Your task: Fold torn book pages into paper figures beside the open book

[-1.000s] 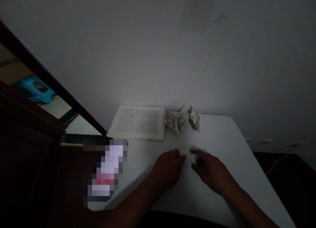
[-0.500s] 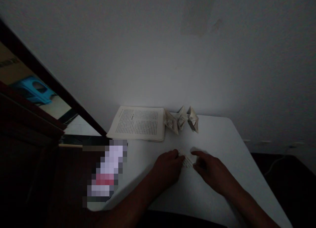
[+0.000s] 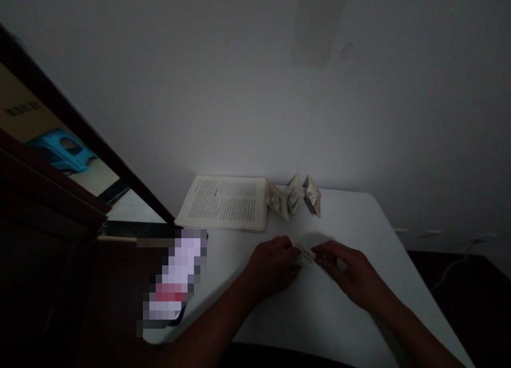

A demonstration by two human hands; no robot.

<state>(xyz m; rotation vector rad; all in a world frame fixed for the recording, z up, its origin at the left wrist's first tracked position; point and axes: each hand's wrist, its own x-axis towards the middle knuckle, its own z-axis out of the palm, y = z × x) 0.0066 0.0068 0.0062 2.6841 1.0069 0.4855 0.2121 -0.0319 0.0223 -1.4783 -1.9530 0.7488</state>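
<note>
A small folded piece of printed paper [image 3: 306, 255] is held between my two hands, low over the white table [image 3: 319, 315]. My left hand [image 3: 275, 264] is closed on its left side, thumb and fingers pressed together. On the right side, the thumb and forefinger of my right hand [image 3: 345, 267] pinch its edge. My fingers hide parts of the paper. Beyond my hands stand three folded paper boats, a left one [image 3: 277, 200], a middle one [image 3: 293, 195] and a right one [image 3: 312, 196], all of printed paper.
An open book [image 3: 223, 203] lies at the table's back left, beside the boats. A phone [image 3: 175, 277], its screen blurred out, rests along the left edge. The wall [image 3: 247, 91] rises behind the table. A blue plastic stool [image 3: 66, 150] shows at far left.
My right hand has closed its thumb and forefinger on the paper's right edge. The paper now looks narrower and more tilted. My left hand keeps its hold; the view has shifted slightly.
</note>
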